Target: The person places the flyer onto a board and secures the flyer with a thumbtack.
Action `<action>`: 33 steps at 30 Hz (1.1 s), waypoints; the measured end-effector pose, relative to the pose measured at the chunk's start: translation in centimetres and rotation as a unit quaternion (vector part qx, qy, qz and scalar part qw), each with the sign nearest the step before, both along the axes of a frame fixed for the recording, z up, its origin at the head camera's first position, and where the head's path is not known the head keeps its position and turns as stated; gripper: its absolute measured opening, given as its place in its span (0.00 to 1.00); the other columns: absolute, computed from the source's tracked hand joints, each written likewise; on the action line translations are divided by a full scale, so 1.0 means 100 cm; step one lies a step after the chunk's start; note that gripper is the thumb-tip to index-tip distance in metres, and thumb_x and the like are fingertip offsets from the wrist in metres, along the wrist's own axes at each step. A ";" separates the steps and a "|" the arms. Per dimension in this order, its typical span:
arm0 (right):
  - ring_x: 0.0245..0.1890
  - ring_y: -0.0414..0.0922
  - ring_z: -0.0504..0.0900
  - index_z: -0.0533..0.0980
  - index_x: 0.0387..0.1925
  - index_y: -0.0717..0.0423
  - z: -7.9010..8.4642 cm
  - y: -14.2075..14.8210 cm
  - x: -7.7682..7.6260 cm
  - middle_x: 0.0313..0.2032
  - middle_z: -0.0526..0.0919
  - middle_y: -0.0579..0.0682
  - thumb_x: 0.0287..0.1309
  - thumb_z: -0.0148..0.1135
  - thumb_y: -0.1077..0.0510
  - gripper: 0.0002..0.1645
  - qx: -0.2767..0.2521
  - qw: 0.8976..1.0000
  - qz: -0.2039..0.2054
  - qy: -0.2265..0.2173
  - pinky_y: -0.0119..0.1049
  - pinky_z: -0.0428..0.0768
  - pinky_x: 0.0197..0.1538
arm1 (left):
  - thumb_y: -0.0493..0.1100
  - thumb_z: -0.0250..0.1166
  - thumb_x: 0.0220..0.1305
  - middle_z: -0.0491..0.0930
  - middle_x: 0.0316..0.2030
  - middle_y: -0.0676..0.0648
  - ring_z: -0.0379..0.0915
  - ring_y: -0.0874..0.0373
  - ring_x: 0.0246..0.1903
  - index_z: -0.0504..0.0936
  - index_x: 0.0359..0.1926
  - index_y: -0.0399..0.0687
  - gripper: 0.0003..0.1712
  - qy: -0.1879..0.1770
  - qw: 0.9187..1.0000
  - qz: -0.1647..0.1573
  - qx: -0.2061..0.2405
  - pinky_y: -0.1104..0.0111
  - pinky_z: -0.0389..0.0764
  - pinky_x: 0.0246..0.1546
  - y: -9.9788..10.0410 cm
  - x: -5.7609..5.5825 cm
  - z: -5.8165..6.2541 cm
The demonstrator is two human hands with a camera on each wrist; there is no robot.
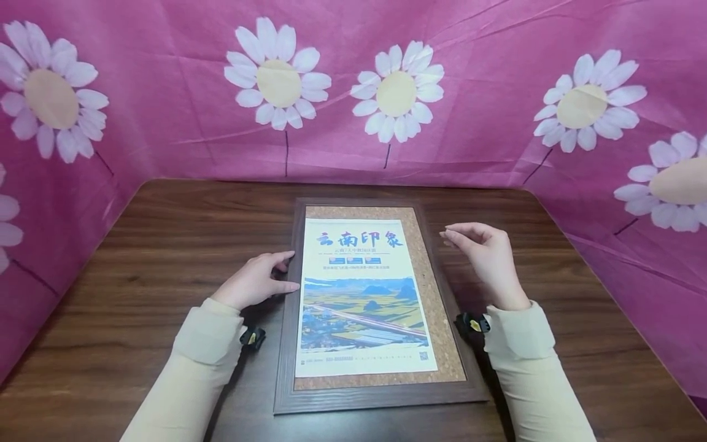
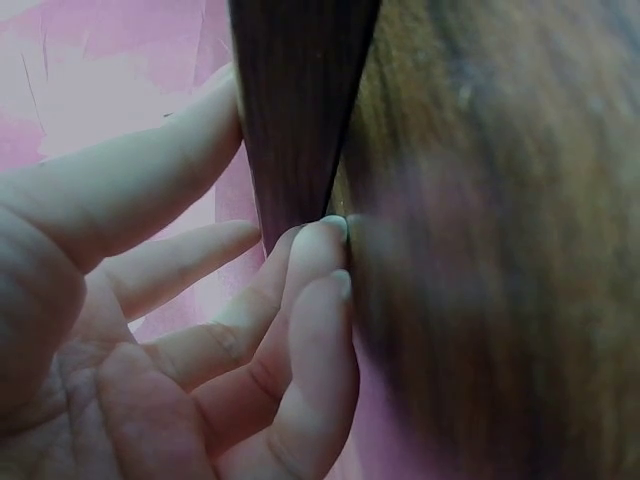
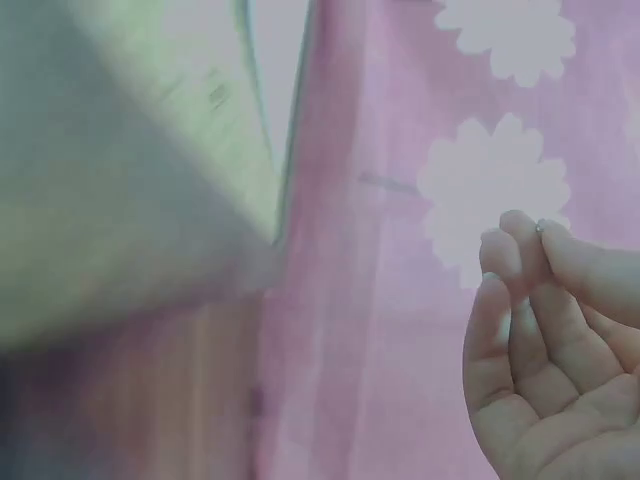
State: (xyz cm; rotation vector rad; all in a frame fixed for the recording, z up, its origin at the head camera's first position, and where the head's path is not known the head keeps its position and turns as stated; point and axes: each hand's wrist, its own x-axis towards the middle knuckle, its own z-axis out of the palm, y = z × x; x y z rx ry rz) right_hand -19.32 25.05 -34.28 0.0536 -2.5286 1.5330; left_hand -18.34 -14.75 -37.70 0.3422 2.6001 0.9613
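Note:
A cork board (image 1: 442,319) in a dark wood-grain frame lies flat, with a printed poster (image 1: 359,313) on its cork. The poster shows large Chinese characters above a landscape of fields and hills. My left hand (image 1: 256,279) touches the frame's left edge with thumb and fingertips; the left wrist view shows them against its dark side (image 2: 295,110). Right of the board, my right hand (image 1: 486,255) is raised, thumb and index fingertips together. A tiny shiny thing (image 3: 540,227) shows between those tips in the right wrist view; its kind is too small to tell.
The board stands on a brown wooden table (image 1: 166,233). Pink cloth (image 1: 182,110) printed with white daisies surrounds its back and sides. Both sleeves are pale, and a small black device (image 1: 252,337) is worn at each wrist.

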 end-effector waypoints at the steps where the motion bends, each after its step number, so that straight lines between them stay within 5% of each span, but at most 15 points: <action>1: 0.36 0.34 0.88 0.81 0.48 0.68 0.003 -0.004 -0.001 0.31 0.86 0.31 0.66 0.63 0.56 0.19 -0.014 1.000 0.007 0.002 0.26 0.83 0.43 | 0.48 0.68 0.64 0.76 0.57 0.34 0.79 0.49 0.45 0.62 0.73 0.39 0.42 0.002 1.000 0.000 -0.003 0.57 0.81 0.45 0.000 0.000 0.000; 9: 0.34 0.35 0.87 0.80 0.50 0.69 0.019 -0.040 -0.028 0.33 0.88 0.36 0.64 0.66 0.56 0.21 -0.080 0.995 0.051 -0.038 0.28 0.83 0.43 | 0.48 0.68 0.64 0.77 0.56 0.34 0.74 0.42 0.56 0.63 0.73 0.38 0.41 0.015 1.000 -0.002 -0.008 0.50 0.76 0.55 -0.001 -0.001 0.000; 16: 0.32 0.35 0.86 0.80 0.49 0.68 0.016 -0.064 -0.057 0.32 0.87 0.38 0.64 0.65 0.60 0.17 -0.107 0.988 0.085 -0.072 0.29 0.84 0.42 | 0.48 0.68 0.64 0.76 0.57 0.34 0.73 0.42 0.56 0.62 0.73 0.39 0.42 0.011 1.000 0.004 -0.007 0.49 0.75 0.56 -0.001 -0.001 0.000; 21: 0.33 0.38 0.85 0.78 0.54 0.69 0.011 -0.072 -0.075 0.37 0.87 0.46 0.66 0.62 0.61 0.19 -0.123 0.977 0.099 -0.143 0.32 0.84 0.45 | 0.48 0.68 0.64 0.77 0.57 0.35 0.72 0.42 0.57 0.62 0.73 0.39 0.42 0.012 1.000 0.004 -0.008 0.48 0.75 0.57 -0.001 -0.001 0.000; 25: 0.35 0.41 0.84 0.76 0.57 0.69 0.004 -0.079 -0.086 0.44 0.84 0.54 0.65 0.62 0.60 0.22 -0.111 0.967 0.107 -0.203 0.35 0.84 0.47 | 0.48 0.68 0.64 0.77 0.57 0.35 0.72 0.41 0.58 0.62 0.73 0.40 0.42 0.011 1.000 0.001 -0.009 0.47 0.73 0.59 -0.001 -0.002 -0.001; 33: 0.36 0.42 0.83 0.80 0.53 0.64 -0.007 -0.103 -0.104 0.46 0.84 0.56 0.65 0.63 0.60 0.18 -0.029 0.956 0.130 -0.262 0.35 0.84 0.44 | 0.48 0.68 0.64 0.77 0.56 0.34 0.72 0.40 0.59 0.63 0.73 0.39 0.41 0.013 1.000 -0.003 -0.008 0.47 0.73 0.59 -0.001 -0.002 -0.001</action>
